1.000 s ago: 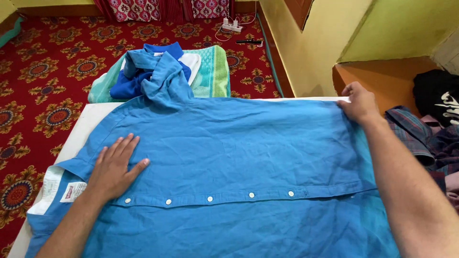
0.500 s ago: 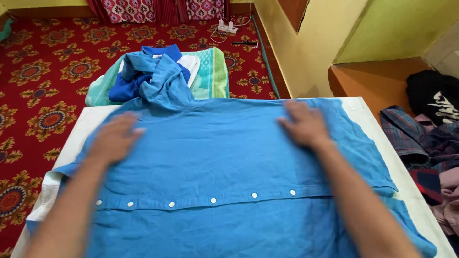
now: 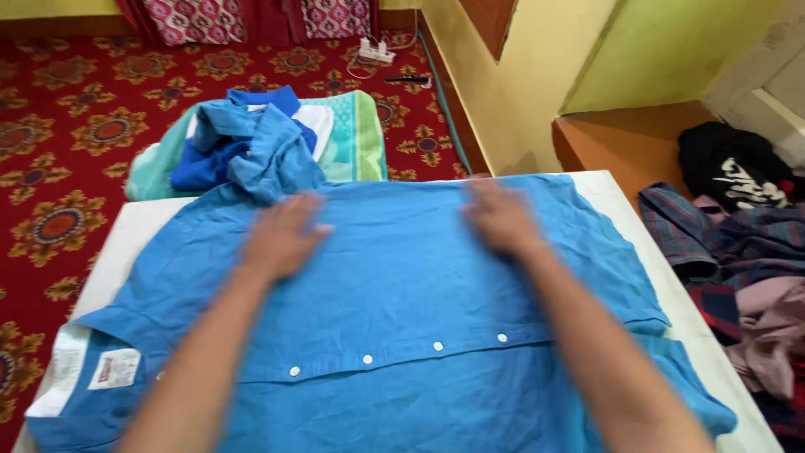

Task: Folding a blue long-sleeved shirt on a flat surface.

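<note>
both hands (image 3: 281,236) flat on blue shirt (image 3: 402,294)

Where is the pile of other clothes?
In the head view, the pile of clothes lies at the right edge, beside the white table where the blue shirt is spread.

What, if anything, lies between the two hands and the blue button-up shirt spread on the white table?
Nothing visible does. The left hand and the right hand both rest flat on the blue button-up cotton shirt, palms down, with no other item under or around them. The pile of blue and teal cloth sits beyond the white table.
</note>
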